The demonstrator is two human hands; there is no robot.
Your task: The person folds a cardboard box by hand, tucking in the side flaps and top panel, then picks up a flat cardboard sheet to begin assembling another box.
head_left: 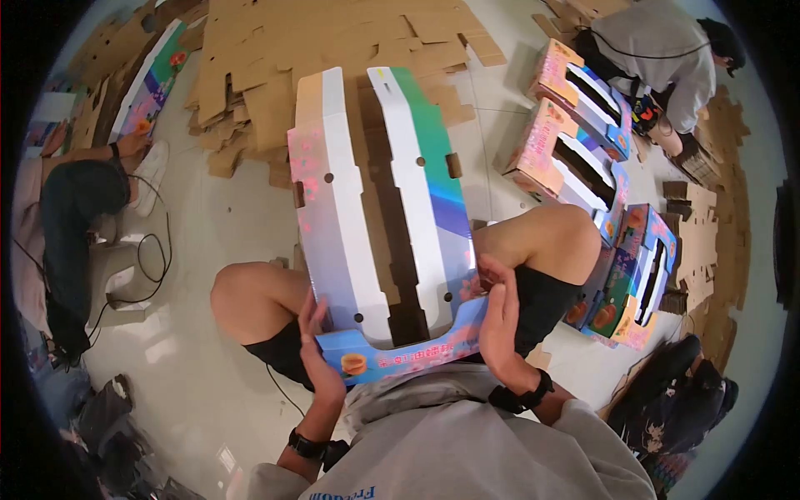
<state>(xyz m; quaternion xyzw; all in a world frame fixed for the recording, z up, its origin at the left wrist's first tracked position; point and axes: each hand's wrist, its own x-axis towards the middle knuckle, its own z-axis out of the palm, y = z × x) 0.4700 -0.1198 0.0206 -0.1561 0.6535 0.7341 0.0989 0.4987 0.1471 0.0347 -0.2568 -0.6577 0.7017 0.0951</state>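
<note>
Head | printed carton (414, 217) between both hands | left hand (322, 357) clasping near-left corner | right hand (500, 327) clasping near-right corner

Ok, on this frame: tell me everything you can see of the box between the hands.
The box looks like printed cardboard: pink and lilac along the left, green, blue and purple along the right. White strips with round holes flank a long gap showing brown inside. The blue near end carries a bun picture and lettering. It runs lengthwise away from the grey shirt; the left hand and right hand touch its near corners.
</note>
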